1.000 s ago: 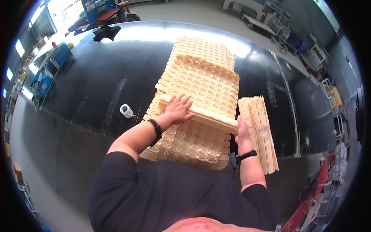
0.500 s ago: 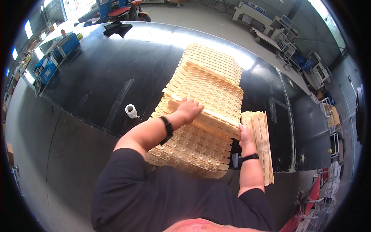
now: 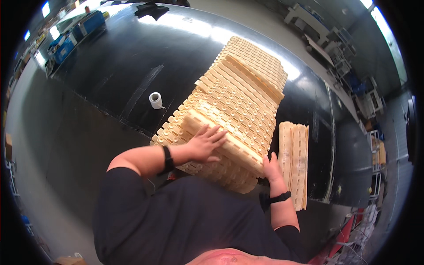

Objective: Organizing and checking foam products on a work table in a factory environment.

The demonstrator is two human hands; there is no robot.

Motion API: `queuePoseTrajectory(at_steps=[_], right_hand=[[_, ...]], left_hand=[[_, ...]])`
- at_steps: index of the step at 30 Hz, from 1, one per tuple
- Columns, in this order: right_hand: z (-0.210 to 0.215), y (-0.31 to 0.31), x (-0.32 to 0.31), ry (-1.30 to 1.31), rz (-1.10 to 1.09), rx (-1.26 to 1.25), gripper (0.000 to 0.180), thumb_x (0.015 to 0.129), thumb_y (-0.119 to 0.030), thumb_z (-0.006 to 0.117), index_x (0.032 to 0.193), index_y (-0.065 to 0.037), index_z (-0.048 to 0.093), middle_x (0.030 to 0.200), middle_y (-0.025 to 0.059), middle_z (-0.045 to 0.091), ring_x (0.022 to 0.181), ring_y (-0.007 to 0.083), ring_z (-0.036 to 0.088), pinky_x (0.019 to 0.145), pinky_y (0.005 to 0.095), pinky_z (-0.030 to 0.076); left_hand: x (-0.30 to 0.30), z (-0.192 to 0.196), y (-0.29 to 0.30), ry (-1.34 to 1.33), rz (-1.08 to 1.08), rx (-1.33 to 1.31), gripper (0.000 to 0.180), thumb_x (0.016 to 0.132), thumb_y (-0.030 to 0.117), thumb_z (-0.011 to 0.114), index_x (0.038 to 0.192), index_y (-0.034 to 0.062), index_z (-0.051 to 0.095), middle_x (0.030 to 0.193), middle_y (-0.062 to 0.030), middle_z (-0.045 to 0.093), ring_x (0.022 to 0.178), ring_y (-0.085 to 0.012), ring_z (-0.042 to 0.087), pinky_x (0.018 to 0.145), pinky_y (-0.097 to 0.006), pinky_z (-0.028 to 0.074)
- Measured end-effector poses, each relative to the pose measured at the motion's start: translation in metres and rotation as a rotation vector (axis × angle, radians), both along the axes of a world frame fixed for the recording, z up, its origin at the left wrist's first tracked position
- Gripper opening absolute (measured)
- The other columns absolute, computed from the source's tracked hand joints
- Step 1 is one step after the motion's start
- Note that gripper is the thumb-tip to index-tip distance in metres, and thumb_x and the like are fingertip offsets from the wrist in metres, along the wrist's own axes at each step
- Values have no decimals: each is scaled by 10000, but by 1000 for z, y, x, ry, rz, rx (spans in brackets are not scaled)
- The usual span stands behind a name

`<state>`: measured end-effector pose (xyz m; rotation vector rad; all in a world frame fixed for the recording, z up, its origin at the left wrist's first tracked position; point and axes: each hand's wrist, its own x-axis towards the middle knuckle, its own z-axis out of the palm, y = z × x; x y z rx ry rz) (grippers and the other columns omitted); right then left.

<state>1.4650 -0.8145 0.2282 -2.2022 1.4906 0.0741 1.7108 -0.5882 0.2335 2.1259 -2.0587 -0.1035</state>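
A cream plastic belt of linked slats with rows of round studs (image 3: 232,104) lies across a black table. Its near part is raised into a fold with slotted edging. My left hand (image 3: 207,143) rests on this fold, fingers spread over its top. At the fold's right end, my right hand (image 3: 272,167) grips the corner; some of its fingers are hidden. Just right of that hand lies a separate stack of cream slatted strips (image 3: 293,163). Under the fold, more of the belt reaches the table's near edge by my body.
The black table (image 3: 110,70) has tape marks. A white roll (image 3: 155,100) stands left of the belt, and a black cloth-like item (image 3: 151,10) lies at the far edge. Blue bins (image 3: 62,47) stand far left; machines (image 3: 309,24) line the floor at far right.
My left hand has loosened from the belt's edge and its fingers have spread over the fold. The fold sits nearer my body, showing more studded surface behind it. The view has shifted slightly.
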Motion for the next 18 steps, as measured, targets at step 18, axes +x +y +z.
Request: queuePoseTrajectory(at_steps=[18], right_hand=[[53,10,133,227,566,-242,782,632,-157,732,1355,-158,433,1201,167,581,1145,316,543,969,374,436]], left_hand=[[65,15,-79,-10,140,-190,347,824,215,586,1159,133,552,1089,-59,596,1089,-253,545,1010,-523,305]])
